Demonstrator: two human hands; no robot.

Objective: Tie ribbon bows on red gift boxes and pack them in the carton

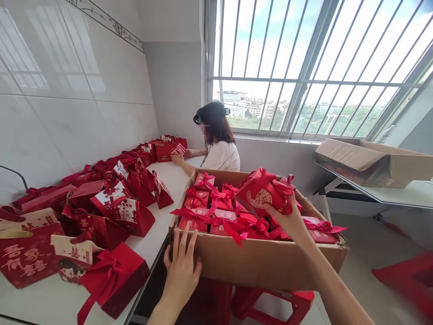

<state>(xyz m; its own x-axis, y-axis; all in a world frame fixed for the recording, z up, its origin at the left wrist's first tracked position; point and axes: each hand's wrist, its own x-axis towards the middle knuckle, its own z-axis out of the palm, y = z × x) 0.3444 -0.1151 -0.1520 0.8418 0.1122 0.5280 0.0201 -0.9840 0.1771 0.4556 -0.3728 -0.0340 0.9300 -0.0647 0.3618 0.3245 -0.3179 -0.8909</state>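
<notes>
A cardboard box (260, 262) full of small red gift boxes stands in front of me. Several of the packed boxes (194, 223) carry gold characters and bright pink-red ribbon bows. My left hand (181, 266) lies with its fingers spread against the box's front wall near the left corner, fingertips at the rim. Above the right half of the contents, my right hand (287, 221) grips a red gift box (259, 194) with a round gold emblem and a ribbon. That gift box is tilted, and part of it is hidden behind my fingers.
On the left, a white table (165, 169) bears many red gift boxes, a ribboned one (118, 275) nearest. A co-worker (221, 155) handles a box at its far end. Red stools (274, 304) stand beneath the carton. Another cardboard box (382, 160) sits on a right-hand table.
</notes>
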